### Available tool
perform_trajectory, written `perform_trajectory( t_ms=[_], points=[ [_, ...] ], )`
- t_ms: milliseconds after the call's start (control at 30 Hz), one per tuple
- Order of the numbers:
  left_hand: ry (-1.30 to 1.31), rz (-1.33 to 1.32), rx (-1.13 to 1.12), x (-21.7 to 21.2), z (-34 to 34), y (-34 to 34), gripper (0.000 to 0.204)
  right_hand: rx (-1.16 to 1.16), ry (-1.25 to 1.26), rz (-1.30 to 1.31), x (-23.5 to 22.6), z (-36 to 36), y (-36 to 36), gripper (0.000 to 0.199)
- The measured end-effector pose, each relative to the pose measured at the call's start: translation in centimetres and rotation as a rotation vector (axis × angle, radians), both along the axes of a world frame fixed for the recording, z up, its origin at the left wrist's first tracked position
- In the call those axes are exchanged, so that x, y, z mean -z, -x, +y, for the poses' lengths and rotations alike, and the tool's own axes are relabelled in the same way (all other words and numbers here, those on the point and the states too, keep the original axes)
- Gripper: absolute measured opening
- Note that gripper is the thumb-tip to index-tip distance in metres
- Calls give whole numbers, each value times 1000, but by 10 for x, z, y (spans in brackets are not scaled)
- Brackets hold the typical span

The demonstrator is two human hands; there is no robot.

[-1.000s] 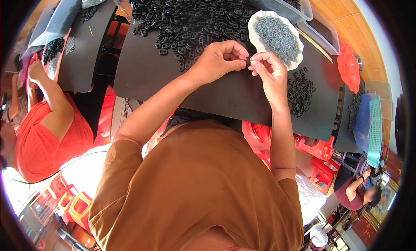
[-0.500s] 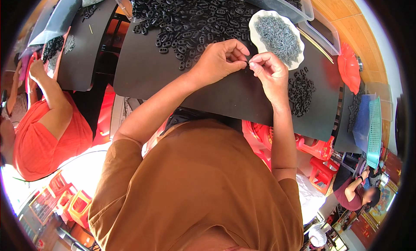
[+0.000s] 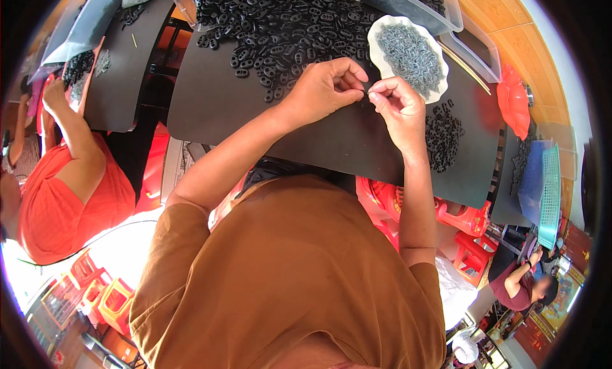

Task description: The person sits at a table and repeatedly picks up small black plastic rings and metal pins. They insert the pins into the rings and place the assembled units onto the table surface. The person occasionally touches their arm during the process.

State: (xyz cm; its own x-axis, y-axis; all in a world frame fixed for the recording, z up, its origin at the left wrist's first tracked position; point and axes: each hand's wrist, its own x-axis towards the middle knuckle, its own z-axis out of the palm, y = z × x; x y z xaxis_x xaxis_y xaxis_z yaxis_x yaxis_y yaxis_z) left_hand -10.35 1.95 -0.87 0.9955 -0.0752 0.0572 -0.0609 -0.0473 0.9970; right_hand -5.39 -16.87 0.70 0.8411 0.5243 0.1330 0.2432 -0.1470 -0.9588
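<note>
My left hand point(image 3: 328, 88) and my right hand point(image 3: 400, 103) meet above the dark table point(image 3: 255, 120), both with thumb and forefinger pinched together. Between the fingertips is something small and dark, too tiny to make out. Beyond my left hand spreads a large heap of black oval pieces with two holes point(image 3: 280, 31). Just past my right hand stands a white scalloped dish point(image 3: 444, 82) full of small, shiny grey pieces. A smaller pile of black pieces point(image 3: 444, 136) lies on the table to the right of my right wrist.
Clear plastic bins point(image 3: 414, 12) stand at the table's far edge. A red scalloped dish point(image 3: 512, 101) and a turquoise basket point(image 3: 549, 194) are at the right. On the left, a person in red point(image 3: 76, 190) sits at another table point(image 3: 121, 76). Red stools point(image 3: 468, 219) are below the table.
My hands stay pinched together in nearly the same place, with only a very slight shift. The seated person's hand at the left has moved a little.
</note>
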Motion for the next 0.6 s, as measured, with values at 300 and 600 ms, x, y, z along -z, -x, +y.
perform_trajectory(
  t_ms=[300, 600],
  points=[
    [-27, -14, -6, -1, -1, 1, 20, 4, 98, -164, -4, 2, 4, 12],
    [-33, -61, -7, 2, -3, 2, 16, -118, 268, -525, -18, 9, 6, 10]
  ],
)
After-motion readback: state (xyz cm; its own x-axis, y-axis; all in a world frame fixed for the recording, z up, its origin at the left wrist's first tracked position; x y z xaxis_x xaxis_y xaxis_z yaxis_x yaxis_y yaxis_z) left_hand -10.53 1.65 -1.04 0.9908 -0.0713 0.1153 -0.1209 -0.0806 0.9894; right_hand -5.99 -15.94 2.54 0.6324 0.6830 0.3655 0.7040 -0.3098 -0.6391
